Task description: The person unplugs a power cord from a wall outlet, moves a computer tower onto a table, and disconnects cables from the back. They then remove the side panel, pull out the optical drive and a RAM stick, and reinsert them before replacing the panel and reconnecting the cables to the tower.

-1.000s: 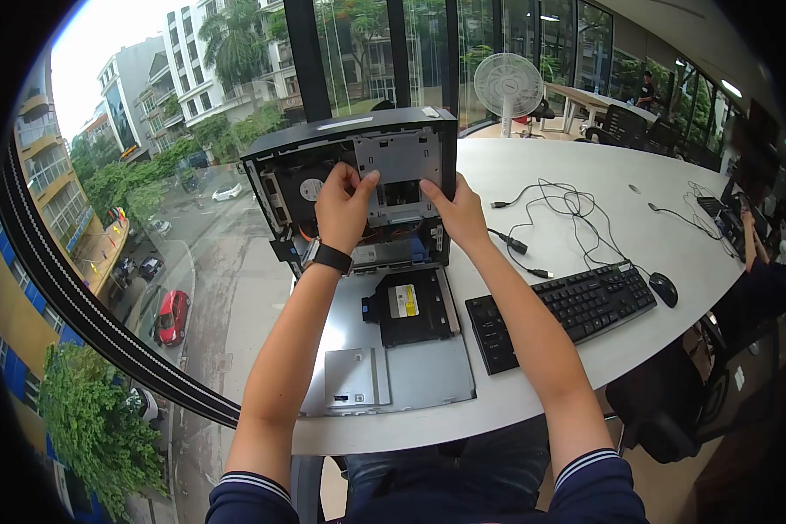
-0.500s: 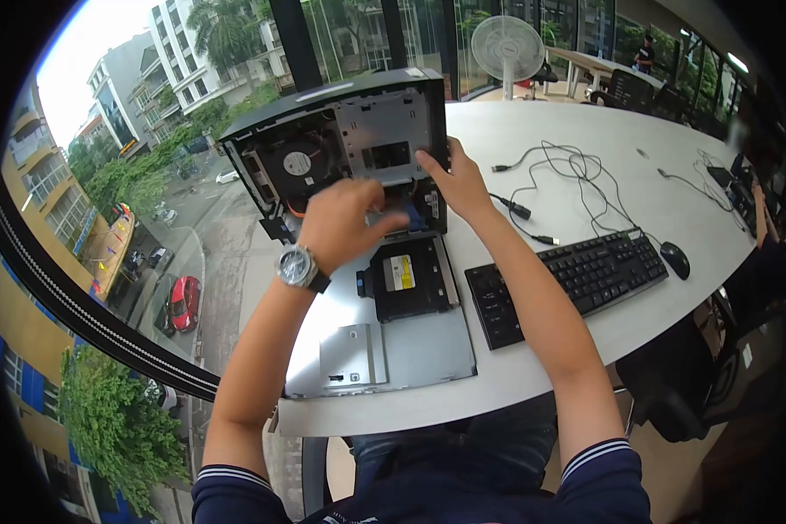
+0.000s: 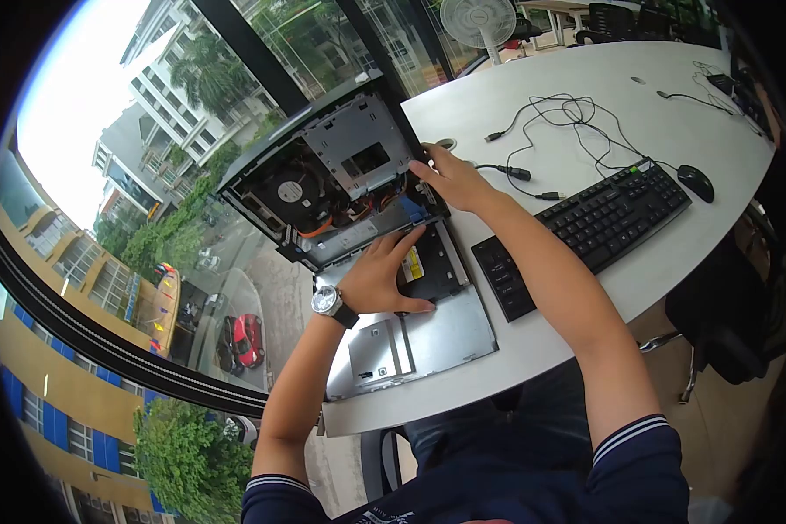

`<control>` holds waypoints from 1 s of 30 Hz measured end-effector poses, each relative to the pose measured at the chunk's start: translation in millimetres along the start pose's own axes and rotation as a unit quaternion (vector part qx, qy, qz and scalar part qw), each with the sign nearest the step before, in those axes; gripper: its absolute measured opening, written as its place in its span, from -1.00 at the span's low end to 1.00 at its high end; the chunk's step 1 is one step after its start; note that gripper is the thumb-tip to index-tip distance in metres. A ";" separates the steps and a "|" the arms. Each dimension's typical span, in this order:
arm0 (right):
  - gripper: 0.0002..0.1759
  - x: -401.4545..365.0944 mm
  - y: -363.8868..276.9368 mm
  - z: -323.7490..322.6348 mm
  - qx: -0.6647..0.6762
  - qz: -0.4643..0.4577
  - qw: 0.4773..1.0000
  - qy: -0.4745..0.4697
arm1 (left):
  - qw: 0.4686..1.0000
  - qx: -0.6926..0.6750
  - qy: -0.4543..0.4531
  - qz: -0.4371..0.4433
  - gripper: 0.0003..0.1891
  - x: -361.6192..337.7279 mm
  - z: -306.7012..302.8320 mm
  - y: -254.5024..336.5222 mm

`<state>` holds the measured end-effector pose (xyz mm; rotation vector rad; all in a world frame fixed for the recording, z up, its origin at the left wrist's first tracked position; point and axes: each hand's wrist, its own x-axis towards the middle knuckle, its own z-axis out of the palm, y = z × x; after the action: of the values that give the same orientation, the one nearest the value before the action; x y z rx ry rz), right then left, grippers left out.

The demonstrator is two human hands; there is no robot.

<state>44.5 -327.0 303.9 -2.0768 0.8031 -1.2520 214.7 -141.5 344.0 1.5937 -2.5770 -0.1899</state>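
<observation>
An opened desktop computer case (image 3: 362,144) stands upright on the table, its fan and metal bracket facing me. My right hand (image 3: 456,181) grips its right edge, thumb on the inner side. My left hand (image 3: 380,272), with a watch on the wrist, lies with fingers spread over the black optical drive (image 3: 437,271), partly hiding it and its yellow label. That drive rests on the metal side panel (image 3: 450,330), which lies flat in front of the case. Orange cables and a blue connector show inside the case.
A black keyboard (image 3: 616,214) and a mouse (image 3: 695,182) are to the right on the white table (image 3: 585,323). Tangled black cables (image 3: 576,113) lie behind them. A white fan (image 3: 479,22) stands beyond the table, and a window borders the left side.
My left hand has moved down from the inside of the case onto the optical drive, its fingers spreading. The right hand stays on the case edge. The view has tilted and shifted.
</observation>
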 end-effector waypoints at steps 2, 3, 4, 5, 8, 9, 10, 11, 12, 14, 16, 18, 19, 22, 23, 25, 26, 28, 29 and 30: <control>-0.17 -3.5 -5.8 -5.1 0.050 0.028 0.998 0.016 | 0.998 0.029 0.044 -0.019 0.29 -2.4 -6.7 7.0; -0.20 -4.5 -5.4 -4.3 0.059 0.023 0.997 0.037 | 0.995 0.064 0.079 -0.015 0.28 -3.8 -12.8 10.2; -0.20 -1.9 -2.6 -4.9 0.085 0.016 0.995 0.052 | 0.988 0.097 0.116 -0.010 0.27 -3.7 -19.9 12.4; -0.21 1.0 1.1 -4.7 0.109 0.009 0.992 0.065 | 0.977 0.127 0.173 0.008 0.22 -3.6 -28.9 12.1; -0.23 15.7 22.3 6.0 0.183 0.008 0.980 0.074 | 0.910 0.251 0.330 0.019 0.16 6.1 -58.5 7.8; -0.23 14.8 21.9 5.7 0.190 0.011 0.979 0.070 | 0.897 0.266 0.353 0.014 0.15 10.8 -66.5 5.5; -0.23 13.9 21.5 5.3 0.197 0.014 0.978 0.068 | 0.883 0.281 0.376 0.011 0.14 16.3 -74.3 2.8; -0.23 13.4 20.6 5.8 0.196 0.017 0.978 0.068 | 0.876 0.295 0.382 0.016 0.12 22.3 -78.9 -6.1; -0.23 13.8 20.0 7.4 0.199 0.007 0.978 0.069 | 0.872 0.312 0.378 0.016 0.11 27.0 -80.9 -11.6; -0.22 14.7 19.9 9.3 0.204 -0.012 0.976 0.073 | 0.863 0.345 0.369 0.018 0.09 34.9 -82.9 -18.7; -0.17 11.3 10.8 6.6 0.215 0.005 0.975 0.050 | 0.861 0.350 0.370 0.019 0.09 39.4 -82.6 -23.3; -0.13 7.3 2.2 10.5 0.233 0.022 0.971 0.041 | 0.855 0.354 0.379 0.016 0.10 43.9 -80.8 -28.0; -0.07 8.9 1.8 11.7 0.241 0.022 0.970 0.023 | 0.853 0.356 0.383 0.016 0.11 45.8 -80.6 -29.2; -0.05 2.4 -12.7 14.9 0.252 -0.014 0.968 0.012 | 0.848 0.360 0.387 0.015 0.14 47.6 -78.0 -32.5; -0.05 0.6 -17.8 11.8 0.243 -0.006 0.970 0.005 | 0.848 0.363 0.387 0.016 0.14 47.5 -78.0 -34.1; -0.07 4.6 -10.0 16.4 0.230 0.004 0.973 0.008 | 0.847 0.366 0.386 0.014 0.15 46.6 -75.9 -34.3; -0.08 6.2 -6.5 18.4 0.224 0.008 0.975 0.010 | 0.846 0.367 0.386 0.013 0.16 46.8 -75.0 -32.8; -0.11 3.3 -13.1 12.4 0.189 0.018 0.982 0.008 | 0.846 0.366 0.387 0.010 0.16 46.4 -74.5 -33.1; -0.12 2.0 -16.5 9.0 0.172 0.022 0.985 0.008 | 0.847 0.364 0.388 0.010 0.16 45.9 -73.5 -35.3; -0.13 2.4 -14.9 10.2 0.167 0.017 0.986 0.017 | 0.848 0.361 0.389 0.010 0.16 46.5 -72.9 -37.4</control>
<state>57.6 -317.4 312.2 -1.7704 0.5929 -1.3065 238.3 -203.3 411.0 1.3492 -2.0435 1.2880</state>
